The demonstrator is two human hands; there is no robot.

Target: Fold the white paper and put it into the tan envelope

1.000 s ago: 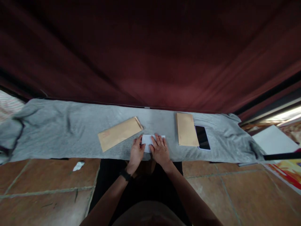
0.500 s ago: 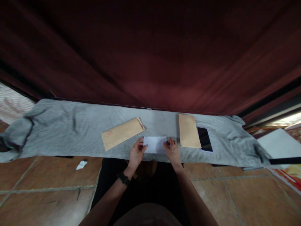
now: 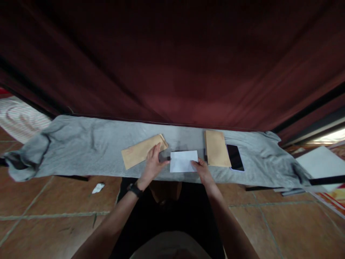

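A white folded sheet of paper (image 3: 183, 161) is held at its right end by my right hand (image 3: 202, 169), the thumb lying on top. My left hand (image 3: 153, 163) has its fingers spread, with the fingertips over the right part of a brown envelope (image 3: 140, 152) that lies slanted on the grey cloth. Its thumb points toward the paper's left edge; whether it touches is not clear. To the right of the paper lies a stack of brown envelopes (image 3: 217, 148).
A dark-screened phone (image 3: 235, 157) lies against the right envelopes. Grey cloth (image 3: 88, 151) covers the narrow table, and a dark red curtain (image 3: 172, 82) hangs behind it. A crumpled white scrap (image 3: 98, 187) is on the tiled floor, and a white board (image 3: 320, 167) stands at far right.
My left hand has let go of the paper's left end and moved up and left over the slanted envelope. My right hand has moved the paper slightly right and up.
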